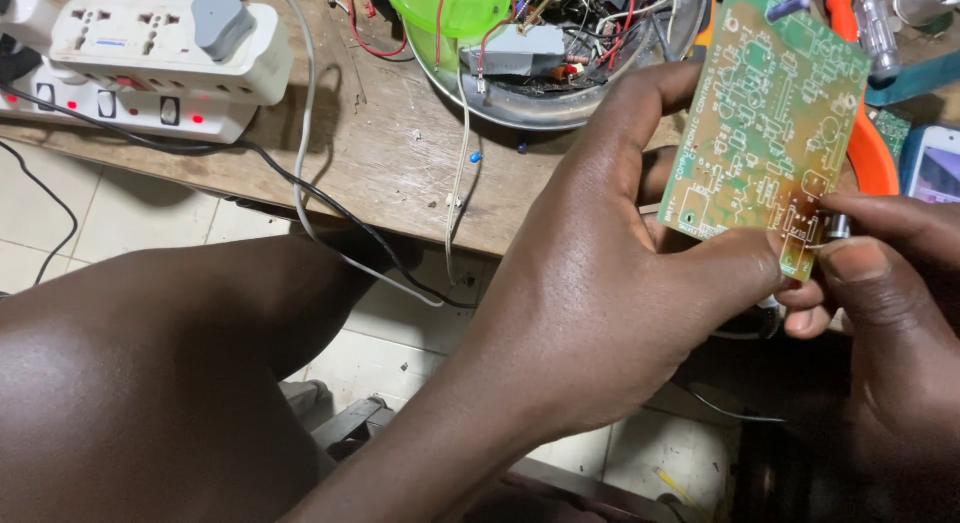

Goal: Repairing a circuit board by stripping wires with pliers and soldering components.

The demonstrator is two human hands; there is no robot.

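At right of frame, the left hand pinches a green printed circuit board above the wooden worktop — right hand fingers grasp a small metal part at its lower corner. A loose pinch could drop either.

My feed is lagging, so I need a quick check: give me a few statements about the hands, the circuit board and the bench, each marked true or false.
1. The left hand holds the green circuit board by its lower edge. True.
2. The right hand rests flat on the wooden bench. False: its fingers pinch a small metal part at the board's lower corner.
3. The white power strip has a grey plug in it. True.
4. The metal bowl is empty. False: it holds wires and small parts.
5. The board lies flat on the bench. False: it is held up in the air.
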